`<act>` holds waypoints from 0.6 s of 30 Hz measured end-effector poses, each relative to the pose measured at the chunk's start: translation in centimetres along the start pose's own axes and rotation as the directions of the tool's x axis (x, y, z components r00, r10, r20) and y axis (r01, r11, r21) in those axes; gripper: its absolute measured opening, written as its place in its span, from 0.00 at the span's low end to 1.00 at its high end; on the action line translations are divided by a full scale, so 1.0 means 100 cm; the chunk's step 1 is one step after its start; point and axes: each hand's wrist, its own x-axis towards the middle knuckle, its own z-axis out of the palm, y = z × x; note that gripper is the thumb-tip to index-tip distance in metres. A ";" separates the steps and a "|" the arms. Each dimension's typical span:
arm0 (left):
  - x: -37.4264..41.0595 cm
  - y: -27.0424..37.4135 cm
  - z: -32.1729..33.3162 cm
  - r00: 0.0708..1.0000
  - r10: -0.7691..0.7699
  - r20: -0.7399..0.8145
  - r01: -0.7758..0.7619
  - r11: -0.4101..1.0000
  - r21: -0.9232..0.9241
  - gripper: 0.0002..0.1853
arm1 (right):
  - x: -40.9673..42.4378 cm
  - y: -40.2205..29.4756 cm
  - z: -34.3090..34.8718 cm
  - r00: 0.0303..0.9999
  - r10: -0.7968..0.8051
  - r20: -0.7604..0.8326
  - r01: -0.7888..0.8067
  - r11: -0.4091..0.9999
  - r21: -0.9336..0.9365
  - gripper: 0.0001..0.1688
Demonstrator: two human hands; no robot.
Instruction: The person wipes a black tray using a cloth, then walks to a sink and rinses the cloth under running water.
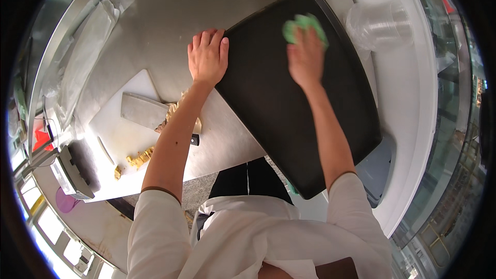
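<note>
A large black baking tray [271, 85] lies at a slant over the stainless steel worktop, its near corner jutting past the front edge. My left hand [208, 56] rests at the tray's left rim, thumb against it and fingers over the edge; whether it grips the rim I cannot tell. On the tray's far right part, my right hand [307, 60] presses a green cloth [305, 29] to the surface, both blurred. Left of my left forearm, a cleaver [143, 110] lies on a white cutting board [116, 128], its handle partly hidden by crumpled brown paper and my arm.
Ginger-like pieces [140, 158] lie near the worktop's front edge. A digital scale [69, 174] stands at the left. Clear plastic sheeting [87, 54] runs along the far left. Stacked clear plastic lids or containers [381, 25] lie right of the tray, above a grey plastic bin or lid [376, 170].
</note>
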 end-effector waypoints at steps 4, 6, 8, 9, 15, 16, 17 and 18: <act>-0.001 -0.006 0.000 1.000 0.000 -0.008 0.001 0.999 0.043 0.16 | -0.037 -0.088 -0.015 0.918 -0.327 0.224 0.234 0.903 0.359 0.26; 0.000 -0.004 0.001 1.000 0.001 -0.008 -0.001 0.999 0.046 0.16 | -0.096 -0.081 -0.031 0.852 -0.428 0.302 0.266 0.850 0.454 0.27; -0.002 -0.005 0.001 1.000 -0.007 -0.008 0.008 0.999 0.045 0.16 | -0.131 -0.042 -0.056 0.809 -0.419 0.412 0.225 0.868 0.442 0.27; -0.001 -0.006 0.001 1.000 -0.012 -0.012 0.012 0.999 0.037 0.16 | -0.137 -0.014 -0.069 0.790 -0.385 0.477 0.192 0.894 0.404 0.26; 0.001 0.002 0.004 1.000 0.007 -0.009 -0.007 1.000 0.007 0.16 | -0.062 0.075 -0.015 0.983 0.152 -0.102 -0.164 0.978 -0.128 0.21; 0.000 0.000 0.005 1.000 0.006 -0.010 -0.005 1.000 0.020 0.16 | -0.045 0.041 -0.004 0.990 0.122 -0.074 -0.125 0.992 -0.030 0.21; -0.001 -0.001 0.005 1.000 0.005 -0.013 -0.005 0.999 0.037 0.16 | -0.027 -0.002 0.003 0.995 0.089 -0.051 -0.085 0.994 0.072 0.20; -0.001 -0.002 0.004 1.000 0.005 -0.004 -0.005 0.999 0.046 0.16 | -0.024 -0.042 0.004 1.000 0.019 0.014 -0.021 0.981 0.193 0.20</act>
